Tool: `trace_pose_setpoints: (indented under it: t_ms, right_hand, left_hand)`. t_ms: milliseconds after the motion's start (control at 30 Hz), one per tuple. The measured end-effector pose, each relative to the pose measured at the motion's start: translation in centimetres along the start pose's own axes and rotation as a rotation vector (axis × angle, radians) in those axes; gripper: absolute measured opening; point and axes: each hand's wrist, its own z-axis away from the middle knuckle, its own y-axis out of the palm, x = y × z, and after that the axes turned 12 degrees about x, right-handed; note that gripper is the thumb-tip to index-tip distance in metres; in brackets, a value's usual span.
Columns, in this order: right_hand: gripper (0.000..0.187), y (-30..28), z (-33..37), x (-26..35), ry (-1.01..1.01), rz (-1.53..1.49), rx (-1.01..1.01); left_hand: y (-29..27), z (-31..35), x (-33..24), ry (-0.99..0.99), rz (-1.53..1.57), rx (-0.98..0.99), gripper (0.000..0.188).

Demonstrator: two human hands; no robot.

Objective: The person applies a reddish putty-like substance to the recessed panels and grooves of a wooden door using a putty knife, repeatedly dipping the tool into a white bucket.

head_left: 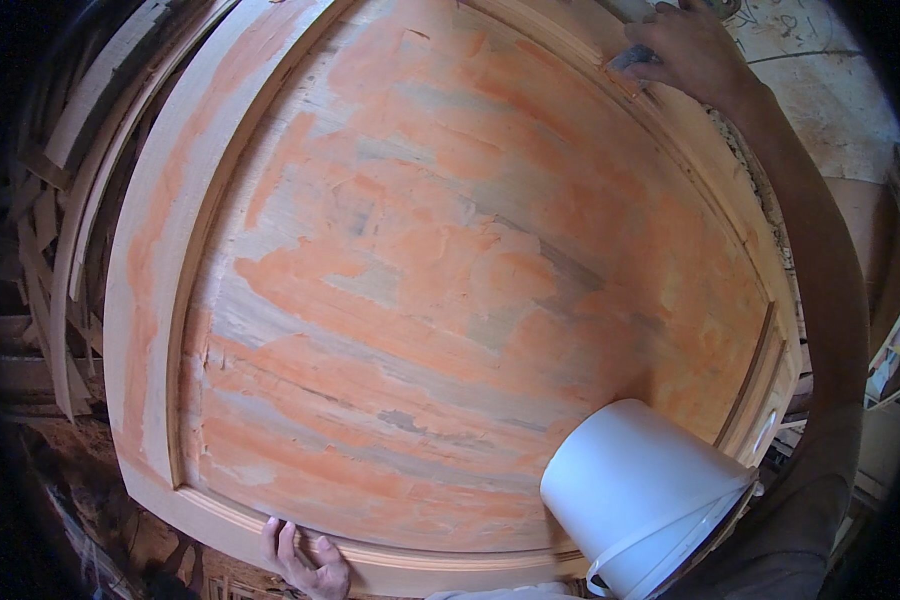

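Orange filler streaks across almost the whole of a big wooden door panel (440,260), spread in rough, uneven patches over pale grain, with greyish bare spots between them. Round the flat centre runs a raised frame with a moulded inner edge; its left rail carries orange smears too. Stacked timber offcuts (60,230) lean beside it on the left.

A white plastic bucket (640,490), smooth and tapered, sits tilted on the lower right corner of the panel, its wire handle hanging down over the frame. Judging by that lean, it could slide or tip off if the door is jolted.

His right hand (695,50) reaches far up to the top moulding, fingers closed on a small dark grey pad or scraper (632,58) pressed to the wood. Stretched that far, he might slip and gouge the soft filler.

His left hand (305,562) grips the near bottom edge, fingers curled over the frame, otherwise empty.
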Motion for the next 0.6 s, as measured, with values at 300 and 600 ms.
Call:
trace_pose_setpoints:
  t_ms: [300, 600]
  right_hand:
    - [0.021, 1.1, -0.2, -0.5, -0.043, -0.014, -0.068]
    - [0.021, 2.0, 0.0, -0.6, -0.099, -0.104, -0.131]
  left_hand:
    - [-0.2, -0.5, -0.7, 0.026, 0.052, -0.018, 0.043]
    - [0.0, -0.3, -0.5, 0.035, 0.066, -0.015, 0.041]
